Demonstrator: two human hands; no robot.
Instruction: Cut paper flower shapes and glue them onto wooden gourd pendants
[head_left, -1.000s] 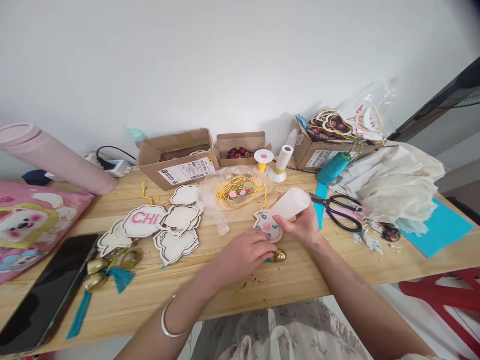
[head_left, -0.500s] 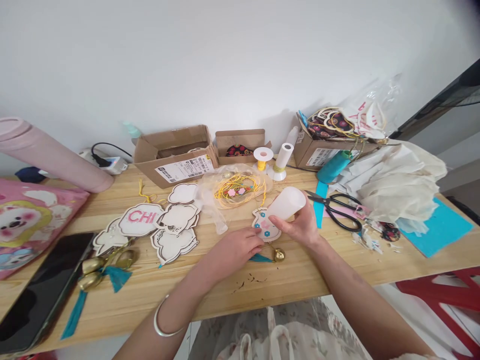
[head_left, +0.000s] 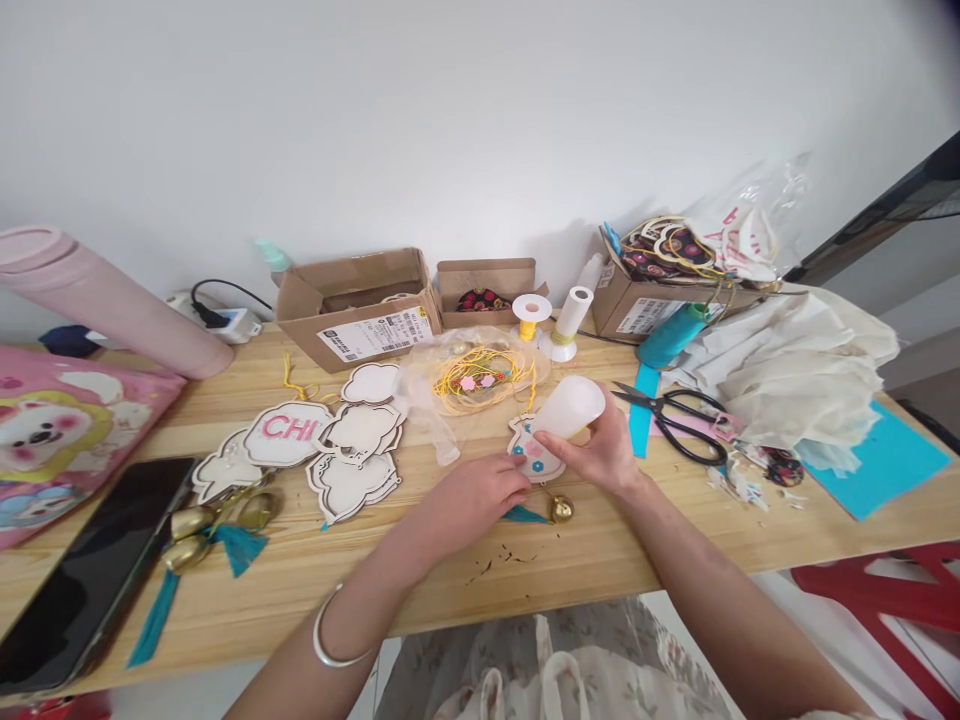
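Observation:
A white squeeze bottle (head_left: 571, 405) is in my right hand (head_left: 606, 450), its fingers wrapped round it. The bottle is tilted with its base up towards me, and its tip is hidden. Beneath it on the table lies a white gourd-shaped ornament (head_left: 553, 466) with blue and pink flowers and a yellow cord. My left hand (head_left: 486, 495) grips the ornament's lower left edge, fingers together and partly hidden. A brass bell (head_left: 561, 509) and a teal tassel (head_left: 525, 514) lie just below the ornament.
Black scissors (head_left: 679, 415), a teal thread spool (head_left: 673, 335) and crumpled cloth (head_left: 810, 370) lie to the right. Wooden cut-outs (head_left: 356, 475), tasselled bells (head_left: 187, 540) and a phone (head_left: 97, 570) lie left. Behind stand cardboard boxes (head_left: 360, 330) and white spools (head_left: 568, 325). A tangle of yellow cord (head_left: 480, 375) sits mid-table.
The view has shifted slightly, so most things appear a little further right. The bottle has moved slightly left against the ornament; both hands keep nearly the same pose.

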